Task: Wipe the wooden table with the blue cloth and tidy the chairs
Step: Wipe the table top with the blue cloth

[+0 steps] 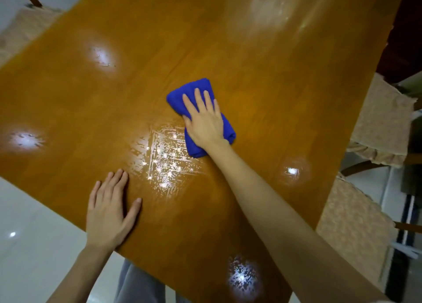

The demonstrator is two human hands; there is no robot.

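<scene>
Pressing flat on the blue cloth (201, 117), your right hand (204, 119) lies palm down with the fingers spread wide, not gripping, near the middle of the wooden surface (262, 78). The cloth is folded into a thick pad, and its ends stick out past your fingertips at 12 o'clock and past your wrist at 6 o'clock. Your left hand (109, 213) rests open and flat on the surface near its edge, at about 7 o'clock from the cloth, holding nothing, thumb stretched out to the side. Between the two hands, just beside the cloth at 7 o'clock, a streaky wet patch (164, 158) glints under the light. Several round reflections of lamps shine elsewhere on the wood. Cushioned chairs (356, 225) with beige patterned covers stand along the surface's edge at 3 to 4 o'clock, and another chair (25, 28) shows at 10 o'clock. Pale floor tiles (34, 234) lie at 8 o'clock.
</scene>
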